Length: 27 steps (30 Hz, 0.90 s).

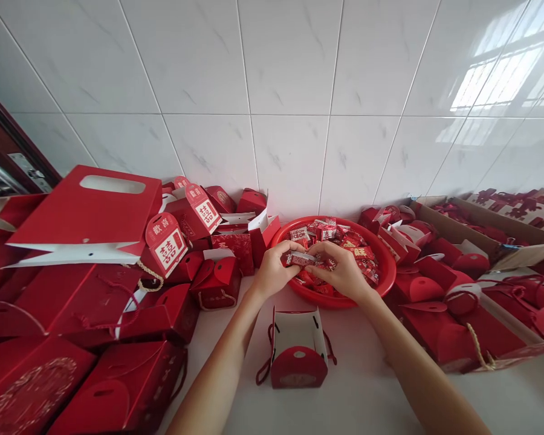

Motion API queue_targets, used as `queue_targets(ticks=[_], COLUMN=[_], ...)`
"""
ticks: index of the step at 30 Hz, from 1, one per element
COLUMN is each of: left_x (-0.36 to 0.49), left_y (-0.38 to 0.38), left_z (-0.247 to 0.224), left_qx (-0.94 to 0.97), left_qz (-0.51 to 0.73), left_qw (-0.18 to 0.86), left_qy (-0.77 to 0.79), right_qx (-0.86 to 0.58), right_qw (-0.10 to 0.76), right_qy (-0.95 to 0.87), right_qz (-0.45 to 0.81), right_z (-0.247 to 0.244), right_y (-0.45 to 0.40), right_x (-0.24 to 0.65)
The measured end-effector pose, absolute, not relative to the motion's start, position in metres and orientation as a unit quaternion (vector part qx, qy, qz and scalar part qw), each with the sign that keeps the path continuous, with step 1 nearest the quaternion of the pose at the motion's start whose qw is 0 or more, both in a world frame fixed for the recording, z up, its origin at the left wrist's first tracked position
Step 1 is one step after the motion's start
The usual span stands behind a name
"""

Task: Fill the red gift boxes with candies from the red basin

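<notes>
My left hand (278,267) and my right hand (338,270) meet over the front of a round red basket (390,266). Between their fingertips they pinch a small wrapped piece (301,259), reddish with a pale side. Many red wrapped candies (358,248) fill the basket; some are hidden behind my hands. Nearer to me, between my forearms, stands an open red box (299,368) with a white inside and dark red cord handles at its sides. No candy shows inside the part of it that I can see.
Red gift boxes (217,279) are piled on the left, with a large red bag (86,211) on top. More red boxes (439,326) and a cardboard carton (503,257) lie on the right. A tiled wall (290,145) rises behind.
</notes>
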<state>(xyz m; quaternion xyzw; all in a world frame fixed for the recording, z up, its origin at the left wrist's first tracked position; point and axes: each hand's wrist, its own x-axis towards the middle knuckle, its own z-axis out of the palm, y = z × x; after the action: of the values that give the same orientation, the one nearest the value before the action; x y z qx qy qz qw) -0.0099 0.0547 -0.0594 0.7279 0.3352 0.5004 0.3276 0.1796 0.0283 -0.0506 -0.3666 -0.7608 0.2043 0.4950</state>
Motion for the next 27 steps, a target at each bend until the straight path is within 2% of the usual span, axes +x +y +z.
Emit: queue_targets(ticks=[8, 17, 23, 27], left_x=[-0.0039, -0.0085, -0.005, -0.0035], left_y=[0.0569, 0.0552, 0.0569, 0.0561], left_z=[-0.065, -0.0602, -0.0654, -0.0671], left_qx=[0.71, 0.688, 0.684, 0.698], left_qz=[0.517, 0.483, 0.502, 0.519], left_qw=[0.35, 0.439, 0.429, 0.387], left_qy=[0.326, 0.318, 0.309, 0.307], right_qx=[-0.383, -0.394, -0.376, -0.364], right_qw=[0.475, 0.491, 0.497, 0.509], right_qy=[-0.765, -0.694, -0.673, -0.664], right_qz=[0.205, 0.348, 0.399, 0.408], right_z=[-0.048, -0.0488, -0.0487, -0.0484], right_y=[0.0249, 0.0301, 0.0318, 0.0327], right_x=[0.1746, 0.1814, 0.1834, 0.1835])
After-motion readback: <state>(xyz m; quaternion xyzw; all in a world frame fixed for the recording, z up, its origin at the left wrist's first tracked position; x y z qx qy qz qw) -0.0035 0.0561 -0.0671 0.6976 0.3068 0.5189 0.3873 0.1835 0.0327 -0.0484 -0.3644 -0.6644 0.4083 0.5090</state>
